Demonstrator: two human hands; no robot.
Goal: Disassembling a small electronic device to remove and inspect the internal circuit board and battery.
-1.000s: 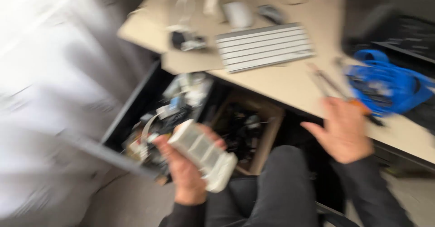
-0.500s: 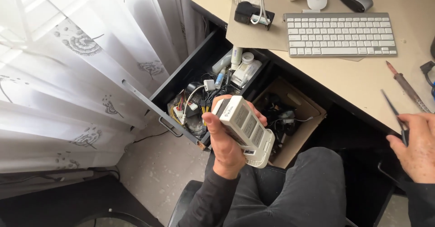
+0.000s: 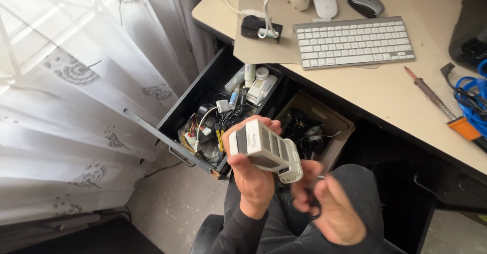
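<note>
The right hand, formerly at the desk, is now raised beside the white battery pack, its grip unclear; the pack is clasped endwise by the left hand.

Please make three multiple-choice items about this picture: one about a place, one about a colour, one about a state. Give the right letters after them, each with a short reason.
1. Where does the keyboard lie?
A. on the desk
B. in the drawer
C. on the floor

2. What colour is the coiled cable at the right edge of the desk?
A. red
B. blue
C. green

3. In what state is the drawer under the desk?
A. pushed shut
B. taken out and lying on the floor
C. pulled open, with cables and small parts inside

Answers:
1. A, the keyboard rests flat on the desk top, in front of the two mice.
2. B, the coil beside the orange-handled tool is plainly blue.
3. C, the drawer stands out from the desk and its tangled contents show, behind the white block-shaped device that the left hand grips, with the right hand just below it.
</note>
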